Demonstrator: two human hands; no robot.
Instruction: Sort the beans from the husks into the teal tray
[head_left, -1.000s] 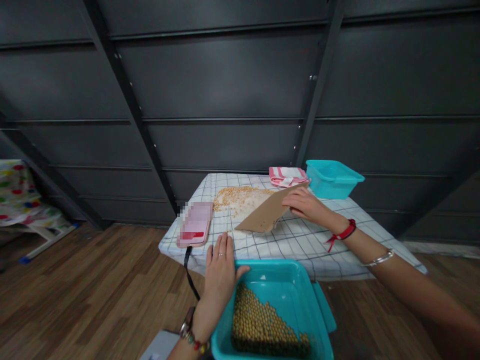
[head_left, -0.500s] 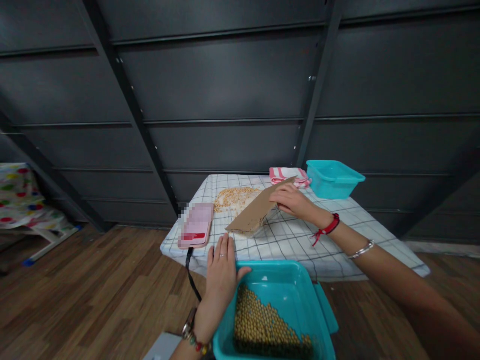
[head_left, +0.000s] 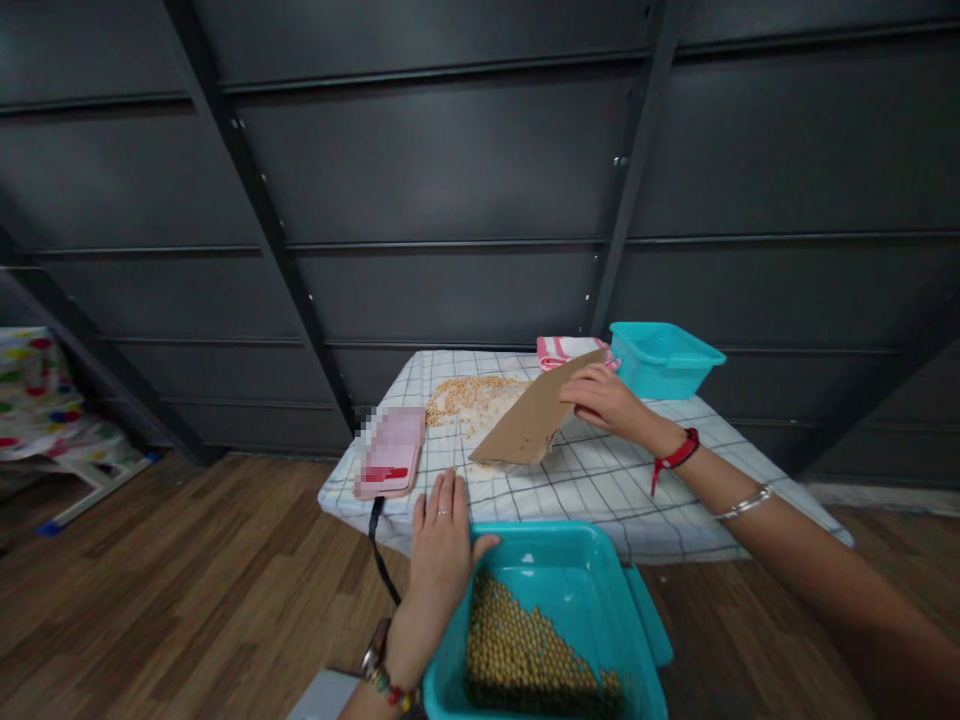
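Note:
My right hand (head_left: 606,402) grips the upper right edge of a flat piece of brown cardboard (head_left: 529,418). The cardboard is held tilted over the table, its lower edge at some pale crumbs on the cloth. Behind it lies a spread of yellowish grains (head_left: 457,396) with whitish bits among them. My left hand (head_left: 441,555) lies flat with fingers stretched at the table's front edge, its thumb over the corner rim of a teal tub (head_left: 570,540). Round tan beans (head_left: 517,640) are heaped in that tub, mostly toward its near left side.
A checked cloth covers the table (head_left: 630,500). At its left side lies a pink phone (head_left: 394,445) with a black strap hanging down. A pink-striped towel (head_left: 562,348) and a second teal tub (head_left: 664,365) sit at the back right. Behind stands a dark panelled wall (head_left: 450,180).
My right hand has moved the cardboard a little to the right, and more of the pale crumbs on the cloth show. The left hand has stayed in place.

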